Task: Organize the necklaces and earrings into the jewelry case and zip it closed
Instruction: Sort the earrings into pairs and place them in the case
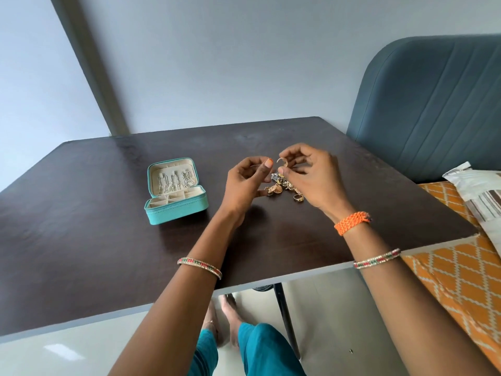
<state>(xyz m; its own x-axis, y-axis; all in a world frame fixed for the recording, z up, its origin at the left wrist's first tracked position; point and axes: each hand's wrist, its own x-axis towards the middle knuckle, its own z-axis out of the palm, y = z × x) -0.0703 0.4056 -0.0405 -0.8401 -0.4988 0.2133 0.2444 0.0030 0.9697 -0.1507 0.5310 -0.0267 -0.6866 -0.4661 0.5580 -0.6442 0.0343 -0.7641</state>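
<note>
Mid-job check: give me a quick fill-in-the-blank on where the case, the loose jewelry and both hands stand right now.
1. The teal jewelry case lies on the table with its lid ____.
2. Chains already hang inside the case's ____.
3. The right hand pinches a small gold ____ above the jewelry pile.
4. The case sits to the ____ of the left hand.

Missing words: open; lid; hoop earring; left

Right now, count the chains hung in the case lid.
3 chains in the case lid: left, middle, right. More may be tangled in the pile between the hands.
</note>
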